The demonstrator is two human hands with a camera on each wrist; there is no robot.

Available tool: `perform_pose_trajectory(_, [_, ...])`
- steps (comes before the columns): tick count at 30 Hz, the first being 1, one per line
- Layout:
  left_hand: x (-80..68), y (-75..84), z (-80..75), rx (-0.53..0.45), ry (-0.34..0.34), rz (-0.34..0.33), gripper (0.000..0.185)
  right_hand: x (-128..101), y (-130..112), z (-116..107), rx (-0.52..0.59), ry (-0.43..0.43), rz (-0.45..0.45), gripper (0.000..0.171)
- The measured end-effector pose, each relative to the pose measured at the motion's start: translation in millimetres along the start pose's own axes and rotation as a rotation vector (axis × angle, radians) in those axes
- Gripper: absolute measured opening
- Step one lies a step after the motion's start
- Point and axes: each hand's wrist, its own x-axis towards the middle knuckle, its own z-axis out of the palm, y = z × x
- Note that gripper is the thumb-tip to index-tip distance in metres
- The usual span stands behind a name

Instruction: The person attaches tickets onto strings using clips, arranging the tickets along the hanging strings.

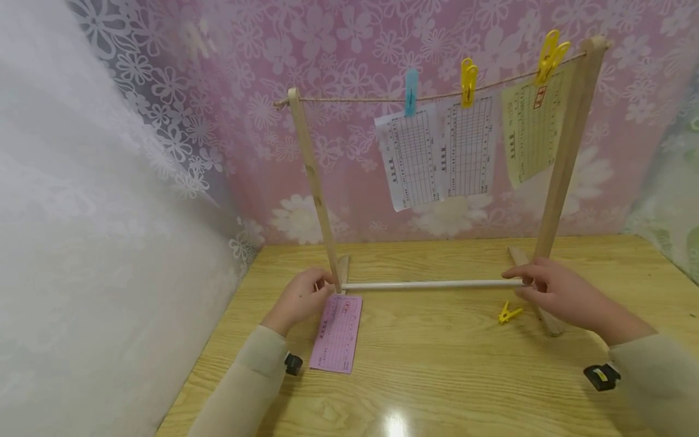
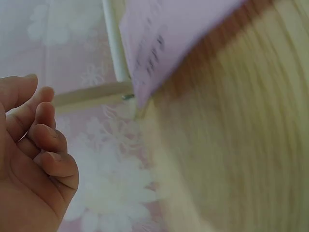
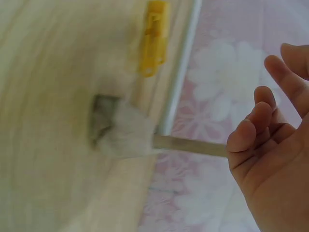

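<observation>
Wooden rack (image 1: 319,200) flanked by left hand (image 1: 303,297) and right hand (image 1: 557,291), fingers loosely curled, empty in blurred wrist views; contact unclear.

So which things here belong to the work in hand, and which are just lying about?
In hand: wooden rack, its white crossbar, left hand, right hand.
Lying about: pink slip, loose yellow clip, three pegged sheets.

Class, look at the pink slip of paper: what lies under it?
The pink slip lies flat on the wooden table beside the left hand. Whatever it covers cannot be seen.
</observation>
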Motion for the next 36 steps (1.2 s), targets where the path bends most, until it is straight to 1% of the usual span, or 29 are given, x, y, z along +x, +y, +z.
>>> perform_pose_trajectory(5, [2.0,-12.9,1.1,0.002,-0.038,-0.050,0.015,-3.5,15.1,7.3,0.051,-0.084,0.069,0.030])
perform_pose_trajectory(7, [3.0,-16.5,2.1,-0.010,-0.058,-0.077,0.017,-3.7,19.1,8.6,0.070,-0.131,0.093,0.032])
perform_pose_trajectory(10, [4.1,-21.4,4.5,-0.036,-0.087,-0.118,0.021,-3.8,24.0,10.7,0.100,-0.177,0.132,0.035])
perform_pose_trajectory(16, [4.5,-29.4,10.4,-0.070,-0.137,-0.198,0.026,-4.1,30.5,14.3,0.123,-0.227,0.151,0.040])
perform_pose_trajectory(19, [4.9,-31.6,12.1,-0.056,-0.167,-0.232,0.029,-2.7,33.3,17.0,0.123,-0.247,0.153,0.043])
perform_pose_trajectory(21, [5.7,-34.2,13.8,-0.048,-0.198,-0.247,0.031,-1.8,34.8,19.2,0.108,-0.258,0.147,0.045])
perform_pose_trajectory(25, [7.5,-39.5,17.4,-0.036,-0.279,-0.244,0.035,1.6,37.5,23.6,0.119,-0.316,0.171,0.050])
perform_pose_trajectory(28, [8.3,-41.6,19.3,-0.044,-0.315,-0.237,0.037,3.9,39.6,26.1,0.107,-0.374,0.168,0.054])
perform_pose_trajectory(31, [9.1,-42.1,20.1,-0.054,-0.316,-0.249,0.040,4.9,41.5,28.3,0.061,-0.396,0.124,0.054])
perform_pose_trajectory(36, [10.0,-40.6,20.1,-0.022,-0.301,-0.251,0.039,6.2,38.8,29.9,0.016,-0.382,0.119,0.051])
